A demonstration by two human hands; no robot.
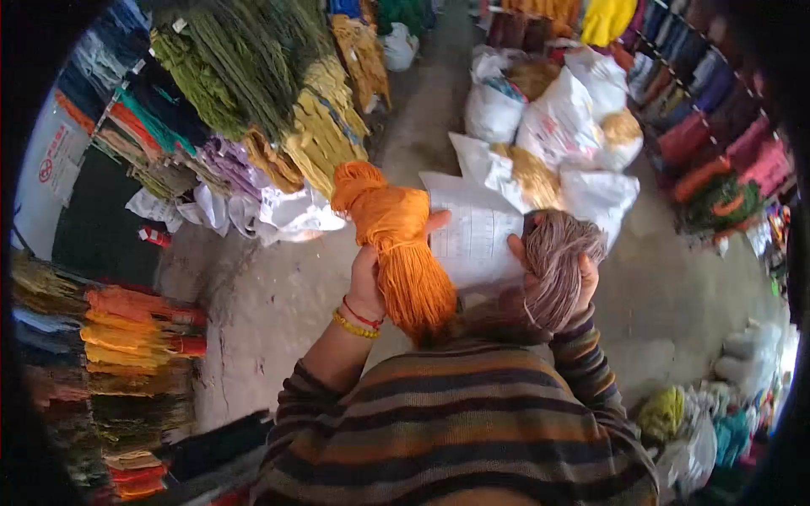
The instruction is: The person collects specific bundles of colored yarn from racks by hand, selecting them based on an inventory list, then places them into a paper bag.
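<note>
An orange yarn skein point(405, 244) rests in my left hand point(368, 282), whose fingers wrap round it from behind and below. A red string and a yellow bead bracelet circle that wrist. On the other side, my right hand point(588, 282) grips a greyish-mauve yarn skein point(561, 261), its thumb and fingers around the strands. Between the two skeins is a white paper sheet point(477, 236) with a printed grid; its left edge lies by my left fingertips and its right edge near my right thumb. I cannot tell which hand bears the sheet.
White sacks point(557, 118), some with yarn showing, stand on the concrete floor point(270, 312) ahead. Racks of hanging yarn point(228, 67) line the left, with more coloured yarn point(700, 135) at the right. Plastic bags point(688, 447) lie at the lower right.
</note>
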